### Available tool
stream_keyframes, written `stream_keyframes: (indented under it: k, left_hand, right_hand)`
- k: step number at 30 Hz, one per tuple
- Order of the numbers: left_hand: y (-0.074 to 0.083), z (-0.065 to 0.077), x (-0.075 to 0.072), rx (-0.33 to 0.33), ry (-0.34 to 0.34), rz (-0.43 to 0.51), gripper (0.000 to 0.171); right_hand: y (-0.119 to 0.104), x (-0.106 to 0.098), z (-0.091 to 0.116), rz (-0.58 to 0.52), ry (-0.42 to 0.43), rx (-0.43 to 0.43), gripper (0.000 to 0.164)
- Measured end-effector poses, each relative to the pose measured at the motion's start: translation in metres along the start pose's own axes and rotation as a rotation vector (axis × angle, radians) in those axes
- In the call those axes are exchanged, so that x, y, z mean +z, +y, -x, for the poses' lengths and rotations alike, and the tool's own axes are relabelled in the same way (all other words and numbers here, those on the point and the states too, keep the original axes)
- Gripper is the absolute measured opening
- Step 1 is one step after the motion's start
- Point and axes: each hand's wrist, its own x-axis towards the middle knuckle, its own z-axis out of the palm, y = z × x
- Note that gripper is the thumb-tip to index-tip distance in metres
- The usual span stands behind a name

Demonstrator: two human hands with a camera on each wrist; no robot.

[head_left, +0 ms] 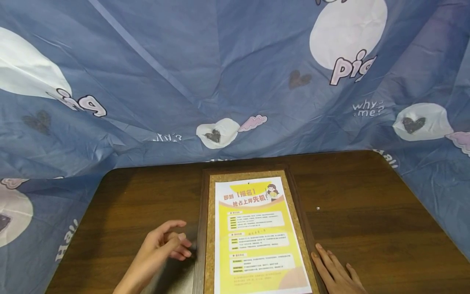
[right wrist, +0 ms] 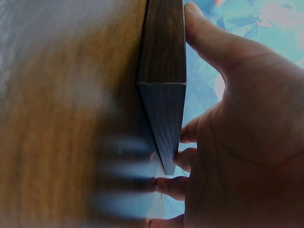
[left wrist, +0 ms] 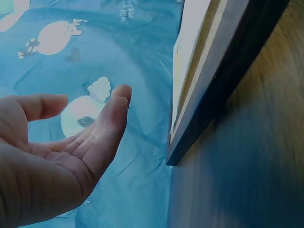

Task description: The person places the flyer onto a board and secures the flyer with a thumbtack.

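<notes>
A cork board [head_left: 211,228] in a dark wooden frame [head_left: 301,212] lies on the table. On it is a yellow and white printed poster [head_left: 257,249], with a small dark pin [head_left: 248,183] at its top edge. My left hand [head_left: 161,253] hovers left of the frame, fingers loosely bent and holding nothing; the left wrist view shows the hand [left wrist: 71,147] apart from the frame [left wrist: 223,71]. At the frame's lower right side rests my right hand [head_left: 335,271], fingers extended. In the right wrist view, the thumb of that hand [right wrist: 251,114] lies against the frame [right wrist: 164,47].
A tiny shiny object [head_left: 318,208], too small to identify, lies on the brown wooden table [head_left: 360,196] right of the board. Blue patterned cloth [head_left: 158,81] hangs behind the table's back edge and down both sides.
</notes>
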Motion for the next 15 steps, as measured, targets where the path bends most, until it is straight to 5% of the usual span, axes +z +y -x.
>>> stream_keyframes:
  k: [15]
  left_hand:
    - [-0.012, 0.014, 0.009, 0.415, 0.179, -0.569, 0.038]
  right_hand:
    - [0.001, 0.000, 0.000, 0.002, 0.002, -0.009, 0.121]
